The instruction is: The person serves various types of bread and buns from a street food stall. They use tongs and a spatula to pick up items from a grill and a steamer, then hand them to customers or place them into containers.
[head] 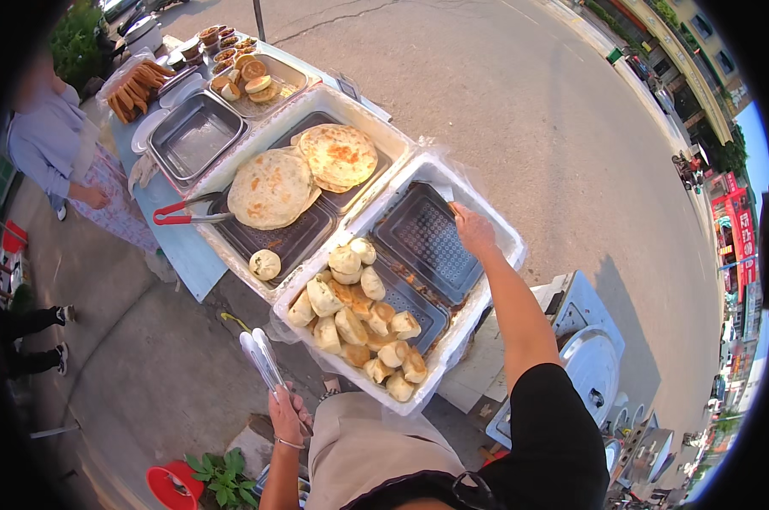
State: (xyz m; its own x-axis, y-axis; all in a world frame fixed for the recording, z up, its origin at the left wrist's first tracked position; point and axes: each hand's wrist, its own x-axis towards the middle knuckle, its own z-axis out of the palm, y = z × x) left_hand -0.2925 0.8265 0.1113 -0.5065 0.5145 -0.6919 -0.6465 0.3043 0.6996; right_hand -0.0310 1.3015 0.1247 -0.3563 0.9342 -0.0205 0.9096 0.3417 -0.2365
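Note:
My left hand holds metal tongs upright, in front of the near foam box. My right hand grips a thin handle over the far right of the white foam box; the tool's other end is hard to make out. Inside that box, browned and pale buns are heaped on the left, beside a dark perforated tray with no buns on it. The adjoining box holds round flatbreads, one bun and red-handled tongs.
Beyond are a steel pan, a tray of small breads, fried dough sticks and small bowls of food. A person stands left of the table. A large lidded pot is at my right, a red bucket low on the left.

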